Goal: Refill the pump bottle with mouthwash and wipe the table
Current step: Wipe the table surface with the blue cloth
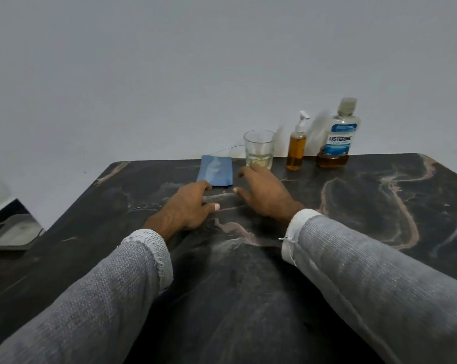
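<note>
Left hand is laid loose and holding nothing, fingertips at the blue cloth. Right hand is spread empty near the glass. Further right, pump bottle and mouthwash bottle are parked along the table back edge.

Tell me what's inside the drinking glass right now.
The glass holds a shallow layer of pale yellowish liquid at the bottom; the rest looks empty. The right hand covers its lowest front edge, so where the base meets the table cannot be seen.
</note>
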The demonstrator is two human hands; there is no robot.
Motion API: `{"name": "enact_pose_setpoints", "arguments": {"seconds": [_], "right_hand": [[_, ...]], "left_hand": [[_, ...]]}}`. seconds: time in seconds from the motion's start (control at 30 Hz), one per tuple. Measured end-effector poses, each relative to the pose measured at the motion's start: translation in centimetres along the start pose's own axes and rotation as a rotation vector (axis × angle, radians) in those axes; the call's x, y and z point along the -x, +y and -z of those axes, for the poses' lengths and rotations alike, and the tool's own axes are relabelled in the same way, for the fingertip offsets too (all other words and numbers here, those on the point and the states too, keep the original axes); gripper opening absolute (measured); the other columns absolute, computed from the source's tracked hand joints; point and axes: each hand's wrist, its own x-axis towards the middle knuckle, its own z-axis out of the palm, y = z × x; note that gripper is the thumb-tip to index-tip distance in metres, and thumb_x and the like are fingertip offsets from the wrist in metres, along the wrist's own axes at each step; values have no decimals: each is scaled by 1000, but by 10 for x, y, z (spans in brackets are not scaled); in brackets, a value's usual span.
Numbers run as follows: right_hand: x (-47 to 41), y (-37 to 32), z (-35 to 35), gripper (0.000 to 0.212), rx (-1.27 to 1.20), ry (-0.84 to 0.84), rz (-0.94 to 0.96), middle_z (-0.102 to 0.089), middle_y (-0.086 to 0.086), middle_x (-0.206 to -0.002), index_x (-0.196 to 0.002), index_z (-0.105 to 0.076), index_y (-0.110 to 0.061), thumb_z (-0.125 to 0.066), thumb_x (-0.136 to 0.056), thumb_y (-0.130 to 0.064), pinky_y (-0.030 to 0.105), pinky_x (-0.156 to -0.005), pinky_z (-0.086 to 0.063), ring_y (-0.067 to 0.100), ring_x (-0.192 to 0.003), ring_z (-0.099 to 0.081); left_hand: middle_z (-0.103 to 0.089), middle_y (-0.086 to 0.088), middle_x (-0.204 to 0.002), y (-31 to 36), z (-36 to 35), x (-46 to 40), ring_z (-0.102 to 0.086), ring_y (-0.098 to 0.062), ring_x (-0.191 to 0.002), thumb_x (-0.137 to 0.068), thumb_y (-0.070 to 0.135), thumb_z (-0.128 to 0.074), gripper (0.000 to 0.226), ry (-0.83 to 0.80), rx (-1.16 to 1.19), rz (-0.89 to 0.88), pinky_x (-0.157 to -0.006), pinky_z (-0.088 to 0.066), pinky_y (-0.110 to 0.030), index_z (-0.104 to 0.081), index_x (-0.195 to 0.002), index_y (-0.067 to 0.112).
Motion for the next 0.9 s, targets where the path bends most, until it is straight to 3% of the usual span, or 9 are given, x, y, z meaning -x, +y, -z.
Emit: {"name": "enact_pose_setpoints", "arguments": {"seconds": [0.13,0.3,0.4,0.63,0.9], "right_hand": [[-31,-18,-13,46,117,-50,71,-49,11,-137,-134,-48,-16,-62,-92,-29,41,-100,-43,29,-122,-48],[-53,-15,-22,34,264,-169,69,-53,13,-127,-128,-55,-14,-56,-96,-25,40,-92,-47,32,-113,-55],[-57,-15,-23,28,409,-165,150,-57,13,-119,-122,-58,-10,-55,-95,-19,39,-87,-49,30,-108,-58],[-59,-28,-24,33,678,-169,296,-54,16,-123,-128,-52,-4,-53,-95,-13,41,-80,-50,34,-109,-59],[-63,-32,-12,31,598,-229,262,-58,16,-126,-125,-54,-4,-50,-97,-17,40,-86,-48,33,-112,-59]], "left_hand": [[-57,-6,-129,-22,1,1,-53,-18,-107,-89,37,-64,48,-21,11,7,-94,-43,-32,-48,-130,16],[-53,-4,-135,-35,-1,-2,-52,-20,-119,-89,37,-64,55,-19,9,-16,-103,-44,-40,-45,-136,16],[-53,-4,-135,-35,-3,-4,-52,-20,-119,-88,42,-63,58,1,-34,-39,-102,-44,-40,-44,-137,16],[-53,-4,-135,-37,-3,-2,-52,-19,-119,-88,45,-62,60,24,-52,-62,-101,-44,-38,-44,-137,17],[-56,-4,-131,-40,-2,10,-54,-16,-112,-89,43,-62,57,-7,28,-86,-95,-45,-31,-44,-136,16]]}}
